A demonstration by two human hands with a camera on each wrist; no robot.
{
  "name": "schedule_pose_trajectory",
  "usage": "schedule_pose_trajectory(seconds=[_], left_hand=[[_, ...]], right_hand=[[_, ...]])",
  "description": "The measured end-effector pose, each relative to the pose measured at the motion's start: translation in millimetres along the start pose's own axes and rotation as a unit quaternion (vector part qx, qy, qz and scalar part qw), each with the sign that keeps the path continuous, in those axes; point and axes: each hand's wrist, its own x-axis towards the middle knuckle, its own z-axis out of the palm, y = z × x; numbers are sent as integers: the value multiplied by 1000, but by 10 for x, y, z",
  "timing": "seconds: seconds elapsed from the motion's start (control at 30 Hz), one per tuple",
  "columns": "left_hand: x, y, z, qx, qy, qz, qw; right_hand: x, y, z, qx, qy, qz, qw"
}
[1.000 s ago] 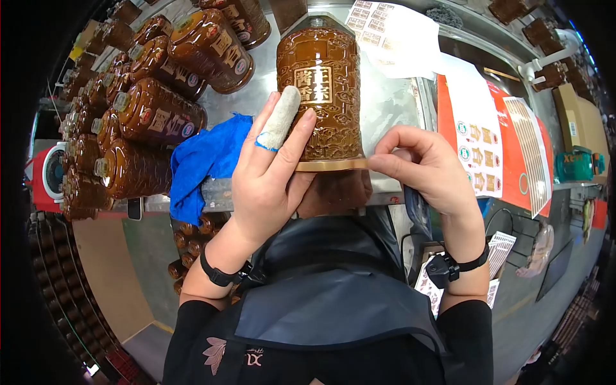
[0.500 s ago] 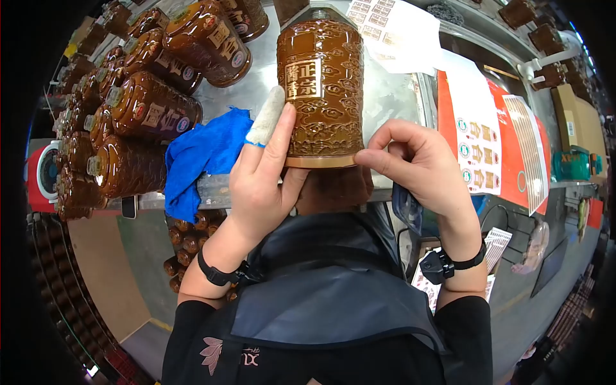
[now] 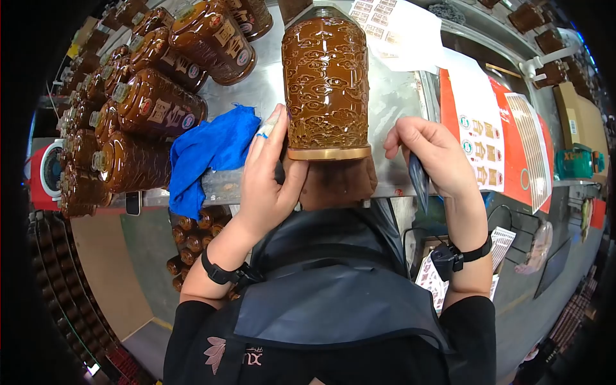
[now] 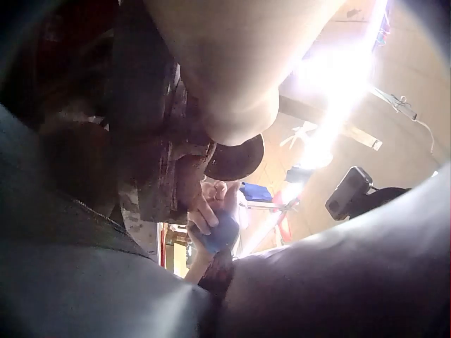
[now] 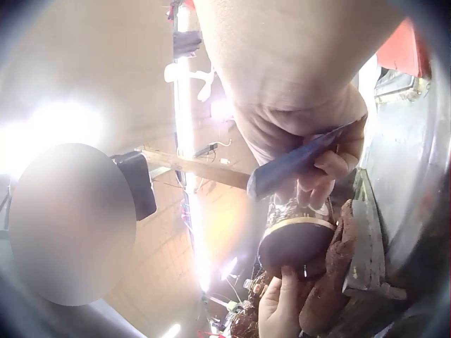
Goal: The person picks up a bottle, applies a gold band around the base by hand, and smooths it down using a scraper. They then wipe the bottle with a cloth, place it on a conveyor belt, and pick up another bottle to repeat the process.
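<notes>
A brown bottle [image 3: 326, 83] with raised cloud patterns and a gold band at its base lies on its side, neck pointing away from me. Along its left side my left hand [image 3: 269, 176] rests straight fingers, one with a pale finger cover; its thumb [image 5: 283, 296] presses at the base. Right of the bottle and apart from it is my right hand [image 3: 431, 154], fingers curled round a blue-grey flat tool [image 5: 296, 165] that tapers to a point. Under the bottle's base end lies a brown padded support [image 3: 339, 183]. The bottle's underside is hidden in the head view.
Several labelled brown bottles [image 3: 160, 99] crowd the left side, beside a crumpled blue cloth [image 3: 215, 151]. Label sheets [image 3: 478, 125] lie on a red sheet [image 3: 447, 102] at the right, with more paper [image 3: 401, 32] behind. The metal table's front edge [image 3: 385, 192] is near my apron.
The bottle has turned leftward, and its gold-lettered label has gone out of view. My left fingers slid down to its side. My right hand has moved right, off the base.
</notes>
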Motion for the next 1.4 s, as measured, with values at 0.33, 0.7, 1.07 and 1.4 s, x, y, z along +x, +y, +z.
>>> schedule_pose_trajectory(seconds=[0.33, 0.7, 1.07, 1.4], left_hand=[[15, 257, -223, 101, 106, 128, 981], [-4, 296, -140, 127, 54, 145, 980], [42, 355, -96, 117, 44, 173, 977], [88, 407, -60, 113, 37, 178, 977]], right_hand=[[-259, -191, 130, 173, 39, -27, 984], [-282, -323, 446, 98, 87, -81, 988], [-270, -347, 493, 108, 40, -91, 989], [-293, -366, 451, 115, 46, -90, 988]])
